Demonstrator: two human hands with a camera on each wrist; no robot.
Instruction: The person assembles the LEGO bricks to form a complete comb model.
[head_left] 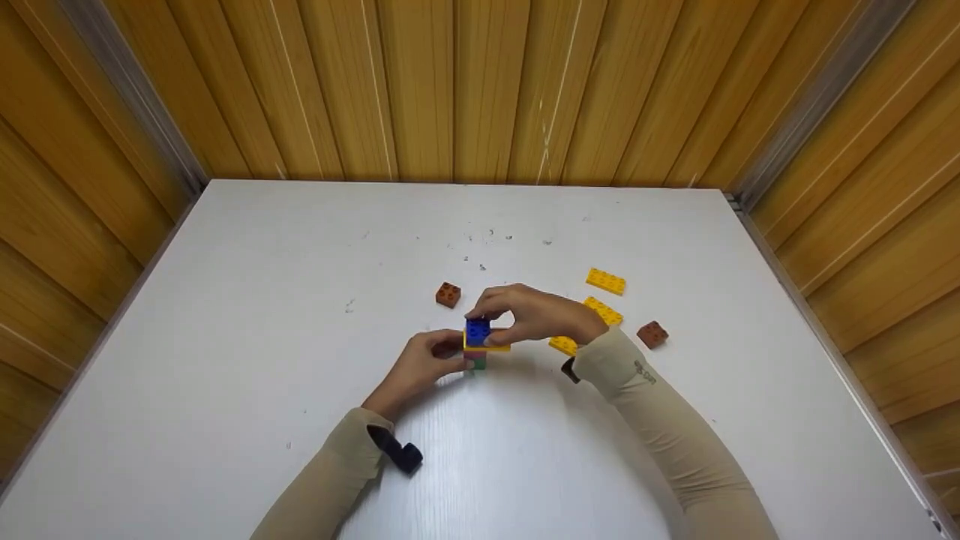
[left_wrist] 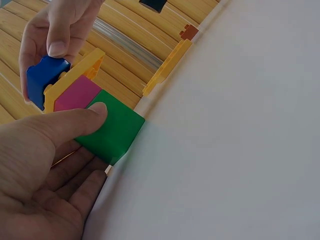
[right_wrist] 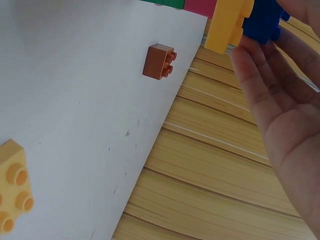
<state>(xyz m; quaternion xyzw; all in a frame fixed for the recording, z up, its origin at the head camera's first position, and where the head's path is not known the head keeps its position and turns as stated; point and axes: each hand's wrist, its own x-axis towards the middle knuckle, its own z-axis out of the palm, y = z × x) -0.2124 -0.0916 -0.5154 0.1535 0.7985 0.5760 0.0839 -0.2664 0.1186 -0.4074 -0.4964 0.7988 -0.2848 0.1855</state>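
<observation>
A small stack stands near the middle of the table: a green brick [left_wrist: 117,127] at the bottom, a pink brick [left_wrist: 77,95] on it, and a yellow plate [left_wrist: 75,77] across the top, jutting out to the right. My left hand [head_left: 421,365] grips the lower part of this stack, its thumb pressed on the green brick. Above the plate, my right hand [head_left: 531,313] pinches a blue brick [head_left: 478,331] between thumb and fingers. In the left wrist view the blue brick sits at the plate's studs, with some studs showing beside it.
One brown brick [head_left: 448,295] lies behind the stack, another brown brick [head_left: 652,334] off to the right. Several yellow plates [head_left: 605,281] lie by the right forearm, partly covered by it. Wood-patterned walls [head_left: 480,90] border the white table [head_left: 300,247].
</observation>
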